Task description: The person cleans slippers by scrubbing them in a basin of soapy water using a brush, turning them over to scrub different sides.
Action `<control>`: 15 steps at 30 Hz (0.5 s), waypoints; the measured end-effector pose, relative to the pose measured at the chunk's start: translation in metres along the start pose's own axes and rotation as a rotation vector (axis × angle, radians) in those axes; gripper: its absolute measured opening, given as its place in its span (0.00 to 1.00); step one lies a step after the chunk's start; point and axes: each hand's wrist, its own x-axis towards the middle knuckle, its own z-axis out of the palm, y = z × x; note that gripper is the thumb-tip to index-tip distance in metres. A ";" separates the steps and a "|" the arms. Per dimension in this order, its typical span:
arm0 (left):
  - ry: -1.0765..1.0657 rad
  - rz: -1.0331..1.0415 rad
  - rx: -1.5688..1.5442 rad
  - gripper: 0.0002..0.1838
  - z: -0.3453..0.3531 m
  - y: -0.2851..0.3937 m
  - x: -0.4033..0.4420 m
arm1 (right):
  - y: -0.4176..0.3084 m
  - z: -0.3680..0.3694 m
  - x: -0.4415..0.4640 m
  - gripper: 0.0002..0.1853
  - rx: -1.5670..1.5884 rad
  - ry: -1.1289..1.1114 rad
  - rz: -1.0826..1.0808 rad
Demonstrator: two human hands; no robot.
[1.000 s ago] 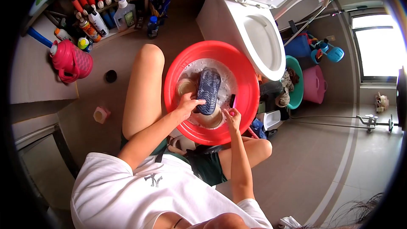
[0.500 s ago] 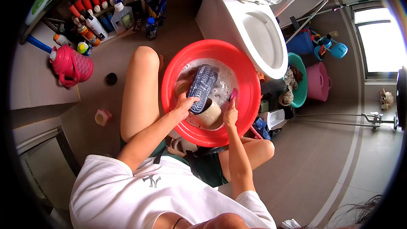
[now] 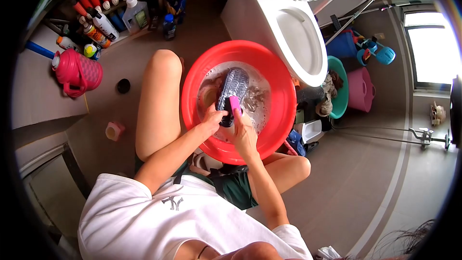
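Observation:
A slipper with a dark blue wavy-patterned sole is held sole-up over soapy water inside a big red basin. My left hand is closed around its near end. In my right hand is a pink brush, pressed to the sole near the left fingers. The brush's bristles are hard to make out. Beside the slipper, a brownish rounded thing sits partly under the suds; I cannot tell its kind.
A white toilet stands just beyond the basin. To the right are a teal tub with cloths and a pink bucket. Bottles fill a shelf at upper left, near a pink jug. Shoes lie around the basin's near side.
My right hand has moved left and brought the pink brush from the basin's right side onto the sole. The slipper has tilted, hiding its beige upper. My left hand keeps its grip.

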 end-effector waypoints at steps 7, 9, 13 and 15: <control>0.167 0.041 -0.002 0.25 -0.009 -0.024 0.023 | 0.018 0.025 0.079 0.31 -0.149 0.064 0.056; 0.176 0.047 -0.002 0.26 -0.001 -0.022 0.020 | 0.035 0.039 0.106 0.28 -0.164 0.100 0.063; 0.166 0.052 -0.012 0.27 0.002 -0.022 0.018 | 0.044 0.047 0.156 0.24 -0.108 0.093 0.166; 0.123 0.043 0.002 0.27 0.003 -0.019 0.017 | 0.046 0.044 0.166 0.25 -0.075 0.079 0.224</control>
